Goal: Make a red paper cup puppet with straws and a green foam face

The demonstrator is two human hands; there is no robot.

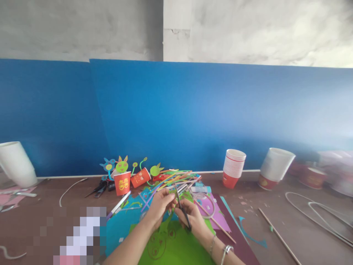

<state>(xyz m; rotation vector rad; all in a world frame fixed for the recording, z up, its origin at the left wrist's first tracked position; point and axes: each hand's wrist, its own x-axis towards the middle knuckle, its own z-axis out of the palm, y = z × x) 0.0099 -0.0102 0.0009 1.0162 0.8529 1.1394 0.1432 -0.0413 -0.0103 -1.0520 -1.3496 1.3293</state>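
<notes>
My right hand (pixel 190 217) is closed round black-handled scissors (pixel 180 206), whose blades point up and away from me. Close beside it, my left hand (pixel 161 204) pinches a piece of green paper at the blades; the part between the fingers is small and partly hidden. Below both hands lies a green sheet (pixel 182 244) with face-like outlines drawn on it, on top of blue paper (pixel 116 228). Behind the hands is a pile of coloured strips (pixel 176 178). A glue stick (pixel 200 189) lies just right of the pile.
Decorated red cups (pixel 122 183) stand or tilt at the back, near a white marker (pixel 119 204). Stacked paper cups (pixel 234 165) are further right, by a bagged stack (pixel 277 165). A wooden stick (pixel 278 235) and a looped cable (pixel 317 217) lie at the right. A blue partition (pixel 193 117) rises behind.
</notes>
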